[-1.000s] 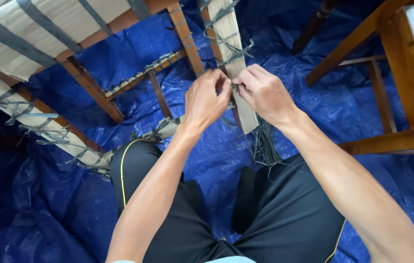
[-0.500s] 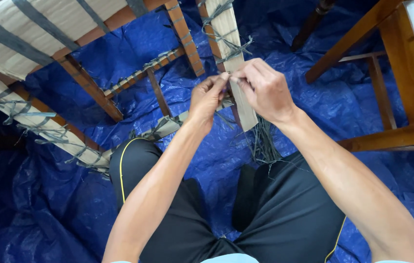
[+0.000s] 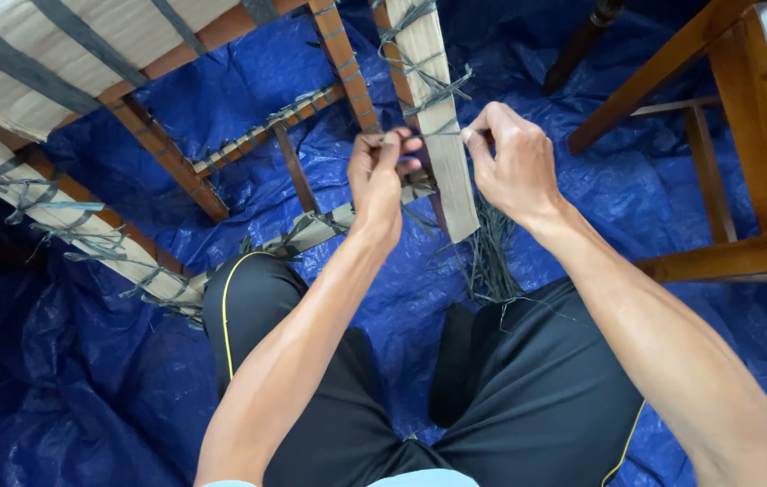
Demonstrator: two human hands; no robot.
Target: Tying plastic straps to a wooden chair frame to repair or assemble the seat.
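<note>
A wooden chair lies tipped over on a blue tarp, one leg wrapped in pale paper and tied with grey-green string. My left hand pinches a strand of that string at the left side of the leg. My right hand grips the string's other end at the leg's right side. A bundle of loose grey strands lies on the tarp just below the leg, near my knees.
The wrapped chair seat with dark tape bands is at top left, another wrapped leg at left. A bare wooden chair frame stands at right. The blue tarp covers the floor.
Both hands have drawn slightly apart and moved a little up the wrapped leg, with the string stretched between them.
</note>
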